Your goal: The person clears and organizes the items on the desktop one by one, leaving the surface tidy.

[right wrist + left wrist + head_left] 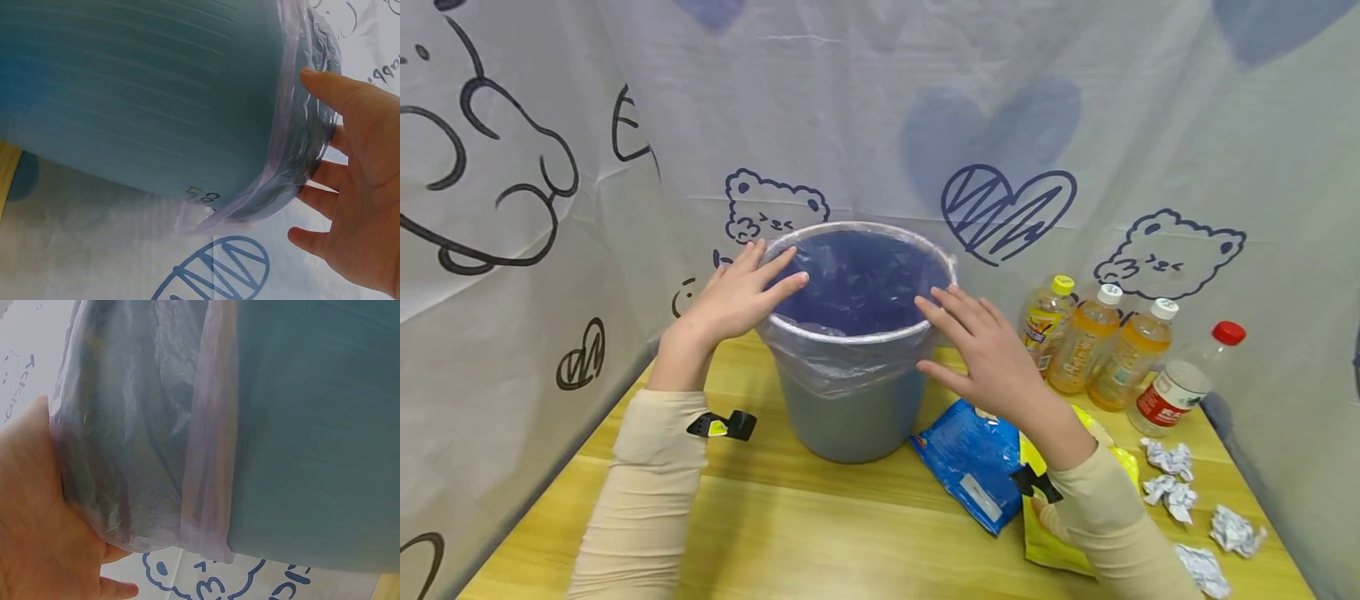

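A grey-green trash bin stands upright on the table, its mouth lined with a thin translucent plastic bag. The bag is folded down over the rim all round, and its hem circles the outside wall. At the left of the rim, my left hand rests with fingers spread over the edge. In the left wrist view its palm lies along the folded liner. My right hand is at the opposite side, fingers extended and apart. The right wrist view has its fingertips right at the bagged rim.
Right of the bin lie a blue snack bag and a yellow bag partly under my right forearm. Several drink bottles stand at the back right, with crumpled paper balls in front. Printed fabric hangs behind the table.
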Demonstrator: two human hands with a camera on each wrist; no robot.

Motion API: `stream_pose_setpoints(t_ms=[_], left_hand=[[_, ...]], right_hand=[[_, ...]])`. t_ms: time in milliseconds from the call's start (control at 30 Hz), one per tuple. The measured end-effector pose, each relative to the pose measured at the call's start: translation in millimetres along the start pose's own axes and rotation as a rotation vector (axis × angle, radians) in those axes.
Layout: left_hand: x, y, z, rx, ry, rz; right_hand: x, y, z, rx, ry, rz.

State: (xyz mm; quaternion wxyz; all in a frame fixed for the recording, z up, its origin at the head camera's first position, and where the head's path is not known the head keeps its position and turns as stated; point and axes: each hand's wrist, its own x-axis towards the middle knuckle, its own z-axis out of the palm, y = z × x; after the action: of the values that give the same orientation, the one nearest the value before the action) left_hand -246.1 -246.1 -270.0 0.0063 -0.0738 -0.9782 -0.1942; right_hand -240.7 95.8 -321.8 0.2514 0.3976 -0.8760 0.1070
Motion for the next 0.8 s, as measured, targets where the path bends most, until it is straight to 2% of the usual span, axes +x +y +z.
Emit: stream_pose_setpoints(t_ms=[267,433,567,800], left_hand=[[1.3,-1.5,2.7,-0.002,0.008,0.002],[2.5,-2.1,2.9,0.004,0.019,0.012],[3.3,-1.2,2.7,0.006,0.026,0.014],[3.7,-0.5,3.7,0.000,0.034,0.013]], right_hand=[[-10,6,1,-0.029,-0.067,0.016],[-24,11,3,-0.079,-0.052,0.018],[-40,14,2,-0.093,-0.030,0.043],[-78,24,4,-0.089,-0.024,0.143]])
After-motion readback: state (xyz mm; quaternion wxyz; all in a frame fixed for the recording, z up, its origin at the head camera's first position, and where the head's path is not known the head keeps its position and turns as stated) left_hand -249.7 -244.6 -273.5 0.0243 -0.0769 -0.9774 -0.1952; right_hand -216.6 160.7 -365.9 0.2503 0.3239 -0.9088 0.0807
